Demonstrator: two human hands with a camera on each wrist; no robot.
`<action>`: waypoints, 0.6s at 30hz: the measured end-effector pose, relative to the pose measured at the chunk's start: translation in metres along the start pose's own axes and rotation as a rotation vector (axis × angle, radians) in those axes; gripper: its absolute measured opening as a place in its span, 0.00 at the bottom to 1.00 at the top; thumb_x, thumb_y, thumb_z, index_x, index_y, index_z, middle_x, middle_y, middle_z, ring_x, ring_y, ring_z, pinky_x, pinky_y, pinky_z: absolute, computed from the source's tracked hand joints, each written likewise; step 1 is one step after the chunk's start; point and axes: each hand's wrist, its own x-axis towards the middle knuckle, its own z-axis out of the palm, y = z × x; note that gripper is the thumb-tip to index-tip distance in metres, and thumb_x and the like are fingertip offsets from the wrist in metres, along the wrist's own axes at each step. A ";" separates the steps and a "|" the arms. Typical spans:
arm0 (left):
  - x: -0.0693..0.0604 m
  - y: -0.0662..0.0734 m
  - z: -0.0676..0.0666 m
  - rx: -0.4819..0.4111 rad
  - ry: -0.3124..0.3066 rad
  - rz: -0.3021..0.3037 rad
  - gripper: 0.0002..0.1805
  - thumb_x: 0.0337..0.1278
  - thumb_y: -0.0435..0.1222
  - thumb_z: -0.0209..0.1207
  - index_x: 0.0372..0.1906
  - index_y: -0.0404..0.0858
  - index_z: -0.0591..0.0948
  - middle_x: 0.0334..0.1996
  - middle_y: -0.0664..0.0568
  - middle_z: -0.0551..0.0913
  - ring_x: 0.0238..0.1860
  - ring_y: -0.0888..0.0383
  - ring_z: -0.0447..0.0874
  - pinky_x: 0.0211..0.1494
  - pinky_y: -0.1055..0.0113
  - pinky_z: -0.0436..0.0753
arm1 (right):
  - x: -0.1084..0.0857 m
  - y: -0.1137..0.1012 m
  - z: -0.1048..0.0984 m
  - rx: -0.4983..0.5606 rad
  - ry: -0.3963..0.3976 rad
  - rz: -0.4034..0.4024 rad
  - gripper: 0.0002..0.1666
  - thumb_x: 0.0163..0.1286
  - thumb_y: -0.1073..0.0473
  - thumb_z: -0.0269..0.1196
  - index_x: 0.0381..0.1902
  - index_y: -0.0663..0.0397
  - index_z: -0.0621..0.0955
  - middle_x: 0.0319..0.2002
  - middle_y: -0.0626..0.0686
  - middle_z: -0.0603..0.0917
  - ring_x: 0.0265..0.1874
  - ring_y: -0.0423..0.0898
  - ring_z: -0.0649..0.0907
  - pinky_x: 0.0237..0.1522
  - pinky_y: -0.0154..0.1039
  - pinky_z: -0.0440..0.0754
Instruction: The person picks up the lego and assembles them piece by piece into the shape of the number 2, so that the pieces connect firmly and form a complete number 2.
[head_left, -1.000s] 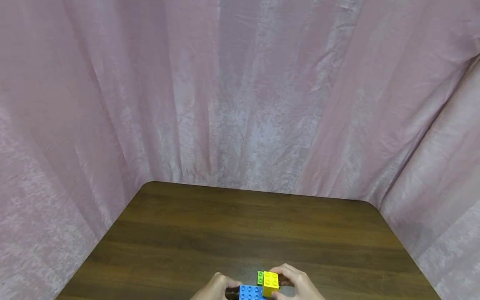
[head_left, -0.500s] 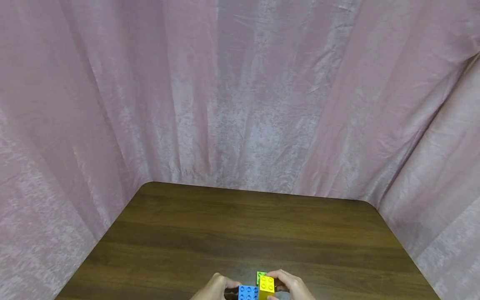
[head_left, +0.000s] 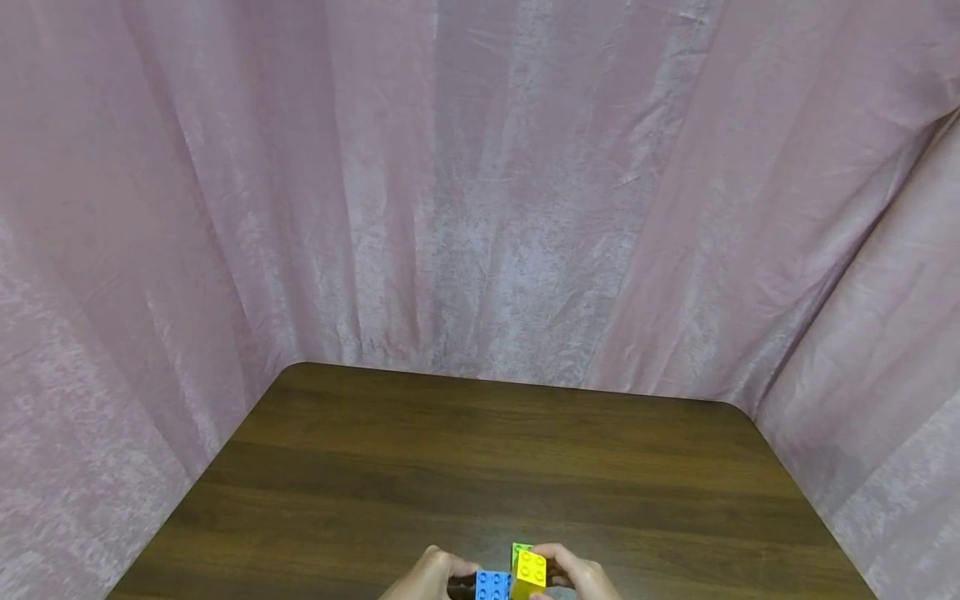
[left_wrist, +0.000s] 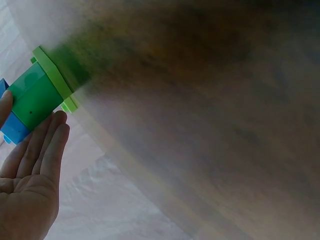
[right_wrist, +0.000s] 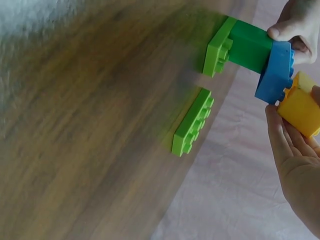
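Any lettering on the studs is too small to make out. On the wood-grain tabletop (head_left: 450, 467), in front of a pink curtain (head_left: 480, 208), a brick stack stands at the near edge of the head view: a light green plate (right_wrist: 218, 49) at the bottom, a dark green brick (right_wrist: 250, 46) on it, and a blue brick (right_wrist: 276, 72) on top. The left hand (left_wrist: 32, 187) grips this stack near the seam of dark green and blue, thumb on one side and nearly straight fingers on the other, parted only by the bricks' width. The right hand (right_wrist: 307, 177) pinches a yellow brick (right_wrist: 300, 111) between thumb and fingers, at the studs along one end of the blue brick; whether the two are pressed fully together I cannot tell. A loose light green brick (right_wrist: 192, 122) lies studs up on the tabletop near the stack. Compared with a second ago, the right hand and yellow brick have shifted left and slightly nearer the person, covering more of the blue studs; the left hand has hardly moved, and the loose light green brick lies where it did.
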 end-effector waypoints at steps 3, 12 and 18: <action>0.001 -0.001 0.000 0.003 -0.003 -0.019 0.26 0.42 0.35 0.75 0.48 0.25 0.83 0.42 0.39 0.88 0.44 0.67 0.82 0.47 0.65 0.84 | 0.000 0.001 0.002 -0.012 0.010 -0.031 0.25 0.67 0.57 0.65 0.54 0.71 0.74 0.46 0.68 0.83 0.42 0.28 0.81 0.44 0.47 0.85; 0.002 0.000 0.000 0.025 -0.001 -0.005 0.25 0.42 0.34 0.74 0.48 0.25 0.83 0.42 0.39 0.88 0.39 0.69 0.81 0.46 0.68 0.84 | 0.003 0.010 0.004 -0.138 0.065 -0.322 0.25 0.61 0.65 0.68 0.52 0.76 0.74 0.43 0.70 0.83 0.43 0.32 0.84 0.40 0.31 0.85; 0.002 0.000 0.000 0.001 -0.011 -0.017 0.25 0.43 0.34 0.73 0.49 0.25 0.83 0.42 0.39 0.88 0.33 0.70 0.78 0.43 0.72 0.83 | 0.001 0.004 0.005 -0.082 0.039 -0.192 0.27 0.66 0.59 0.66 0.53 0.76 0.73 0.45 0.71 0.83 0.43 0.31 0.83 0.42 0.32 0.85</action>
